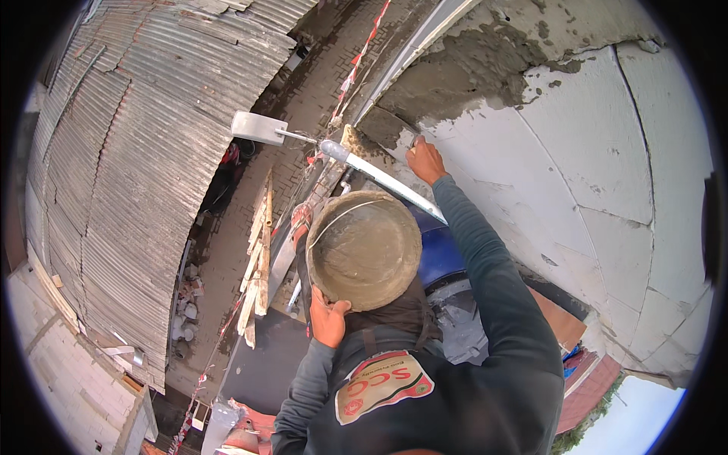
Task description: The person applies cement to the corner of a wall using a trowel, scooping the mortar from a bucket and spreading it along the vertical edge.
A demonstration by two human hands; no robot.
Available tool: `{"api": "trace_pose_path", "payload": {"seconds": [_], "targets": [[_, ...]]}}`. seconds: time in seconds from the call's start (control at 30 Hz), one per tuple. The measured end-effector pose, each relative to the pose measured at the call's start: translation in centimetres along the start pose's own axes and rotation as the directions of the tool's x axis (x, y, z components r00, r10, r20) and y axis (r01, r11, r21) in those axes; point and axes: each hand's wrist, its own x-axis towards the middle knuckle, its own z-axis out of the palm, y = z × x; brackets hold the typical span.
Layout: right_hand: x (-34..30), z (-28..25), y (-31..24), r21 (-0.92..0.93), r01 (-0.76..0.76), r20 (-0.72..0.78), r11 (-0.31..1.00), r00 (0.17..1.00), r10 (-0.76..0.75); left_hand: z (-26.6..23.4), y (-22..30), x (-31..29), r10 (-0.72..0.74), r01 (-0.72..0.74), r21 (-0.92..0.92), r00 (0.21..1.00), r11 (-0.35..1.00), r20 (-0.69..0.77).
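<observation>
My left hand [328, 317] is closed on the near rim of a round bucket [410, 258], thumb over the edge. Its inside is coated with grey-brown mortar, and a thin wire handle [334, 221] arcs over its left part. Out at the end of my stretched right arm, my right hand [426, 161] grips what looks like a trowel [387, 127], its blade lying against the wall. Wet mortar [462, 72] covers the upper part of that wall around the blade. Below it, the white block wall [546, 174] shows bare with visible joints.
A street lamp [259, 128] on a white arm [394, 184] juts out left of my right hand. Timber strips [259, 262] stand left of the bucket. Red-white tape [355, 68] runs along the paved lane [299, 95] far below, beside a corrugated roof [152, 152].
</observation>
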Motion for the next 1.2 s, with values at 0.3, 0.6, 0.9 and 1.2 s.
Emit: {"api": "trace_pose_path", "payload": {"seconds": [0.3,0.6,0.9,1.2], "targets": [[-5.0,-8.0,-1.0,0.249,0.034,-0.103,0.968,0.995,-0.009,-0.4,0.2,0.8,-0.013,0.01,0.046,0.997,0.999,0.071],[-10.2,-15.5,-3.1,0.344,0.125,-0.202,0.931,0.978,-0.056,-0.4,0.6,0.7,-0.057,0.056,0.026,0.996,0.998,0.062],[-4.6,-4.9,0.5,0.119,0.083,0.016,0.989,0.996,-0.086,-0.5,0.9,0.5,-0.084,0.082,0.036,0.994,0.996,0.07],[3.1,3.7,-0.5,-0.034,-0.06,0.053,0.998,0.997,0.062,0.7,1.7,0.0,-0.057,0.057,0.038,0.998,0.998,-0.006]]}}
